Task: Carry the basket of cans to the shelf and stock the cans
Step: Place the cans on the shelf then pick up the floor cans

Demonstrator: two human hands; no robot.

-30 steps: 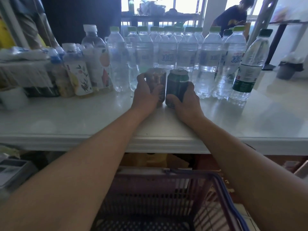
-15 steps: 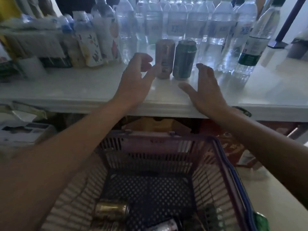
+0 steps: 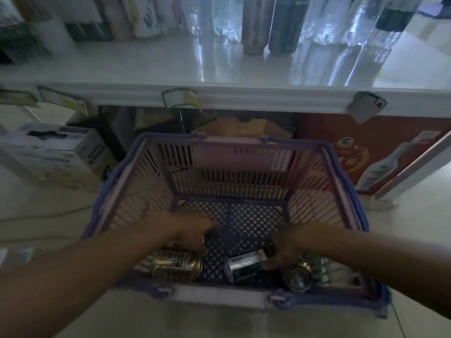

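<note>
A purple basket (image 3: 231, 140) stands on the floor below the white shelf (image 3: 146, 67). Several cans lie in its near end: a gold can (image 3: 175, 264), a green and silver can (image 3: 244, 265) and a can seen end-on (image 3: 297, 278). My left hand (image 3: 190, 230) reaches in, fingers bent down just above the gold can. My right hand (image 3: 285, 247) touches the right end of the green and silver can. Blur hides whether either hand grips. A copper can (image 3: 253, 28) and a dark green can (image 3: 284, 28) stand upright on the shelf.
Water bottles (image 3: 329, 23) and other drink bottles (image 3: 144, 18) line the back of the shelf. Under it sit a white carton (image 3: 53, 152) at left, a brown box (image 3: 244, 128) and a red carton (image 3: 353, 147) at right. Price-tag holders (image 3: 180, 98) hang off the shelf edge.
Both hands let go of the two cans on the shelf, pulled back and dropped into the basket. My view tilted down from the shelf to the basket.
</note>
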